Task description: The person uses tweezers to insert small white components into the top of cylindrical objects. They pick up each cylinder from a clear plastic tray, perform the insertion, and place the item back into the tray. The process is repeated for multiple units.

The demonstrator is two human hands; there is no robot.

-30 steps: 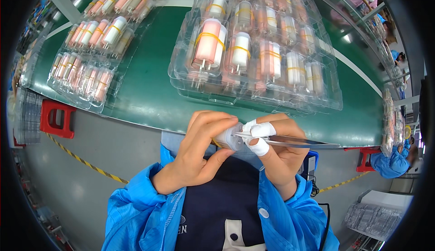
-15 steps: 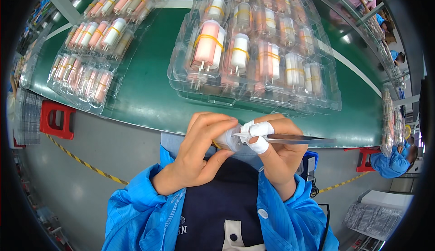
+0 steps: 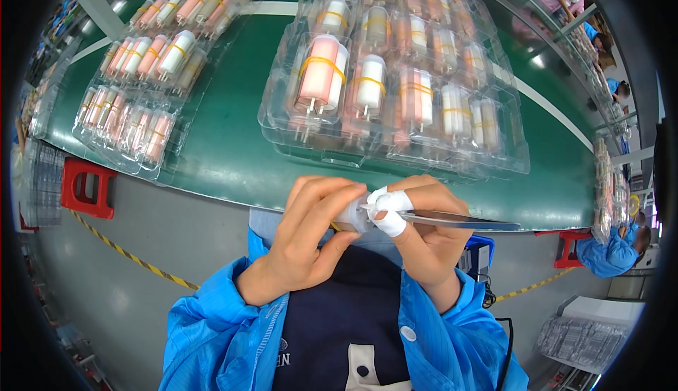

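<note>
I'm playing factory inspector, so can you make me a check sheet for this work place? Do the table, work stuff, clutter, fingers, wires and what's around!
Surface: green table, bearing clear trays of pink and white cylinders.
Job's things: pale cylinder; silver tweezers, tips by its end.
Clutter: more filled trays at left; blue box beyond the right forearm, contents unclear.
Left fingers: curled around the pale cylinder.
Right fingers: white-wrapped thumb and fingertip, pinching the tweezers.
Cables: dark cable at lower right; its ends can't be made out.
Surroundings: red stool at left; striped floor tape; co-worker in blue at right.
</note>
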